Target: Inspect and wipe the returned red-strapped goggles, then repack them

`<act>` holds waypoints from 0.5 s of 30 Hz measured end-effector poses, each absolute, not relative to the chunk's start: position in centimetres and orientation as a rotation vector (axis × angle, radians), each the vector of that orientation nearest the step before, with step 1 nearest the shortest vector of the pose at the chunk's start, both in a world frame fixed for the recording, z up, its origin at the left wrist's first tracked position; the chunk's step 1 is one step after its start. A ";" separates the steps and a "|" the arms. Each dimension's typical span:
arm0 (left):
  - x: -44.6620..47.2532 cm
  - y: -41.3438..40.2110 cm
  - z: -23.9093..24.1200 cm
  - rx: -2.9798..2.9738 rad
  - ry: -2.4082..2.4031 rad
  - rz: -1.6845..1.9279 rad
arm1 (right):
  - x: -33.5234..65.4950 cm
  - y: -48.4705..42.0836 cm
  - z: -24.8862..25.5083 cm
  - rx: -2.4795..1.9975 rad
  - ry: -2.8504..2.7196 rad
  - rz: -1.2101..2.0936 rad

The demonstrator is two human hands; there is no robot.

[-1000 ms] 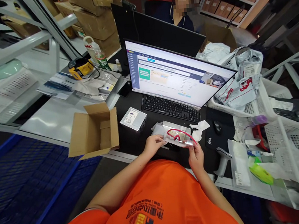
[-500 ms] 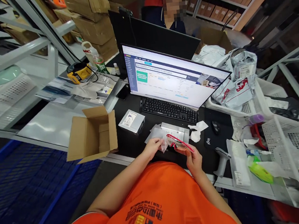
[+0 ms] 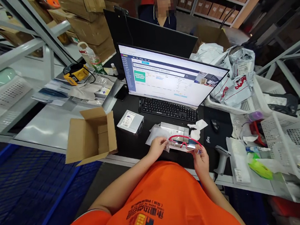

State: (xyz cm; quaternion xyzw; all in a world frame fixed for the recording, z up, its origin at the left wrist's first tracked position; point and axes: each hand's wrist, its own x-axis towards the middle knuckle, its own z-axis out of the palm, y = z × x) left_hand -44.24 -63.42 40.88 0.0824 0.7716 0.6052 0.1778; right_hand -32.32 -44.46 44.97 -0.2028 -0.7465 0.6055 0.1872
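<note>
Red-framed glasses (image 3: pixel 184 141) with a clear, shiny lens are held level between my two hands, just above the desk's front edge. My left hand (image 3: pixel 157 148) is closed on the left end of them, its fingers pinched together. The other end is gripped by my right hand (image 3: pixel 201 158), thumb and fingers closed. Under and behind the glasses lie a thin white wrapping sheet (image 3: pixel 153 134) and a flat silver box (image 3: pixel 174 127). Crumpled white paper (image 3: pixel 195 134) sits just beyond my right hand.
An open cardboard box (image 3: pixel 90 137) and a small grey box (image 3: pixel 130 121) stand to the left. Behind are a keyboard (image 3: pixel 169 109) and monitor (image 3: pixel 173 78). At right are a mouse (image 3: pixel 215 125), a barcode scanner (image 3: pixel 222 160) and white baskets (image 3: pixel 290 141). A person (image 3: pixel 154 16) is beyond the monitor.
The glasses have turned from a slant to nearly level, with the lens now facing me. My right hand has moved slightly right and my left hand slightly right with them.
</note>
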 end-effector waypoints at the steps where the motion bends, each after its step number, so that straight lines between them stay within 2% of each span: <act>1: -44.2 -63.4 41.0 0.254 2.187 1.705 | -32.5 -44.5 44.7 -0.580 -2.138 1.704; 8: -43.5 -64.1 41.6 0.278 2.301 1.698 | -32.8 -44.3 43.7 -0.602 -2.272 1.670; 15: -43.5 -64.1 42.9 0.298 2.427 1.740 | -33.4 -45.9 43.8 -0.457 -2.321 1.833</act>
